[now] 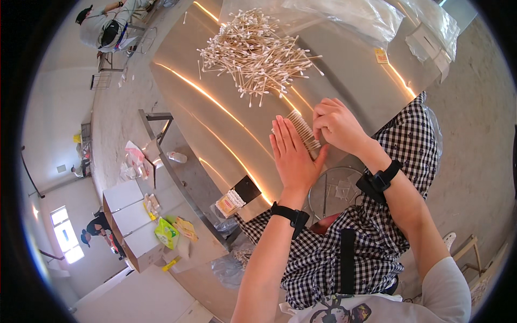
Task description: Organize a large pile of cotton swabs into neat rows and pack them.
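Note:
A neat row of cotton swabs [303,129] lies side by side on the metal tabletop [215,134]. My left hand [291,153] is laid along the row's left side, fingers stretched out flat and its thumb by the near end. On the row's other side, my right hand [338,125] has its fingers curled in close against the swabs. Whatever its fingertips may hold is hidden. Beyond both hands rises a loose heap of cotton swabs [258,56], pointing every way.
Clear plastic bags [361,21] lie at the far right of the tabletop. By its near left edge sit a pack of cotton swabs [230,203] and a dark flat piece [247,188]. A side table [202,237] bears a green packet [167,232]. Other people are in the background.

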Tool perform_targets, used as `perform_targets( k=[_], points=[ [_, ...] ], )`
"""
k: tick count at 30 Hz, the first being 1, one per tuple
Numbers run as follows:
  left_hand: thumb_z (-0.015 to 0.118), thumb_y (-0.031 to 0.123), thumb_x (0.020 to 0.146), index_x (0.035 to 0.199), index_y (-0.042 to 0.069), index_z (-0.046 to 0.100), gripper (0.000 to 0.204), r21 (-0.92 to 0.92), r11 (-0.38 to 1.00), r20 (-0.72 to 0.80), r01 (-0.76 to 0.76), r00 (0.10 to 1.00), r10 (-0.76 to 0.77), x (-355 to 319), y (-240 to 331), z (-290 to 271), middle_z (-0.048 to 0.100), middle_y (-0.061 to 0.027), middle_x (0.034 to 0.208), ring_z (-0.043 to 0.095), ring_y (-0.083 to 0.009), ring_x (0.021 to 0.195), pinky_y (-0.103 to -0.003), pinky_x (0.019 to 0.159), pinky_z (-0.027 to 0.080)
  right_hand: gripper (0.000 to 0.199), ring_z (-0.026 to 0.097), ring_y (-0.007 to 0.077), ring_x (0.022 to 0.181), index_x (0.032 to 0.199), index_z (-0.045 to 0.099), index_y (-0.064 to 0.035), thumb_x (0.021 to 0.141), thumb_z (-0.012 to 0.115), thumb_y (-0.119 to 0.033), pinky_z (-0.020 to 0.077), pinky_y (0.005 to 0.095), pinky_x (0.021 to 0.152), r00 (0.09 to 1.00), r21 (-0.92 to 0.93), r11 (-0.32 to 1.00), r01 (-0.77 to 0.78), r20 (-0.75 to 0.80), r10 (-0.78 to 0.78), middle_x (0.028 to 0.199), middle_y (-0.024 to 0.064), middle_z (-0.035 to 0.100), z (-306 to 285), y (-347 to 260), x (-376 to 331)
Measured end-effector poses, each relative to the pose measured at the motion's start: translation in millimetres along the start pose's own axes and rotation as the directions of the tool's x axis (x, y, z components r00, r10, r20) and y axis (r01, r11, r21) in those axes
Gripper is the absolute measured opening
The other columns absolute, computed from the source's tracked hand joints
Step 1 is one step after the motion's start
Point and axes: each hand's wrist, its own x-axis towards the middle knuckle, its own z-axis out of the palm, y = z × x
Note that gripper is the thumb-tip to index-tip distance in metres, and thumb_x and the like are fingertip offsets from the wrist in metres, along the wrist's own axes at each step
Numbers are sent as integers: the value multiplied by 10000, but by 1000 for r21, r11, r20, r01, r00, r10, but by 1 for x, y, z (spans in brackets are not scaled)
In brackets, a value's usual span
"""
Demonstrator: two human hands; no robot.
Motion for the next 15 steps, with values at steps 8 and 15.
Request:
perform_targets(
  k=[8,15],
  points=[
    [653,556,870,1515,-135,198,1049,5,1000,-1,6,1000,-6,1,1,-1,228,-307,1590,198,-408,1506,-507,1219,183,162,559,219,836,583,639,-80,664,565,38,465,346,815,1000,-7,1000,26,3,-26,740,11,568,0,1,0],
    [644,577,874,1518,-130,194,1057,17,1000,8,7,1000,-7,0,1,-1,219,-302,1595,187,-401,1511,-503,1221,179,152,570,249,852,637,666,-70,689,578,41,486,361,801,993,61,997,-56,-100,62,778,40,589,1,1,1]
  ],
)
